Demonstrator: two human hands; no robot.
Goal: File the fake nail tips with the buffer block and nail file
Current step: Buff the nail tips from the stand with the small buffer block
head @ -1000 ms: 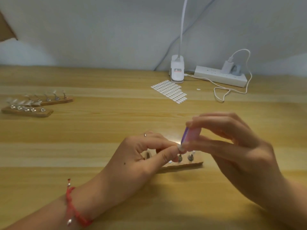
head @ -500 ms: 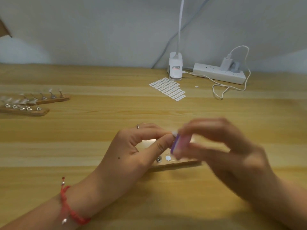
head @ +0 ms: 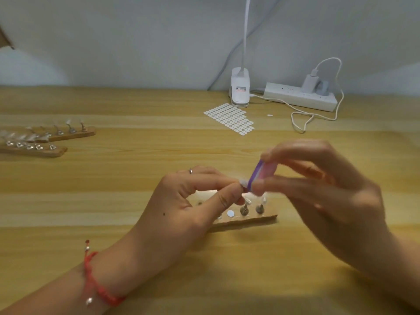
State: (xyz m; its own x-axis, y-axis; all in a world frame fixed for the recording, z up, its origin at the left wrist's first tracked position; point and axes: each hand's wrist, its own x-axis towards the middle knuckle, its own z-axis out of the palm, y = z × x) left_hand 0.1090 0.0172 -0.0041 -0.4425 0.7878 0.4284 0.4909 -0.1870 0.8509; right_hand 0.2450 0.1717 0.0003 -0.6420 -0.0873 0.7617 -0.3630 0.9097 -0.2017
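Observation:
My left hand pinches a small clear nail tip between thumb and forefinger, just above a wooden holder strip. My right hand grips a pink and purple buffer block by its ends, its purple edge touching the nail tip. The strip lies on the wooden table and carries two metal stands with clear tips and a white sticker dot; its left part is hidden behind my left hand. The right hand is blurred.
Two more wooden strips with nail tips lie at the far left. A sheet of white adhesive dots, a clip lamp base and a power strip with charger and cable stand at the back by the wall.
The buffer block has moved back up and to the right against the pinched nail tip, after dipping lower and left half a second ago. My left hand keeps its pinch.

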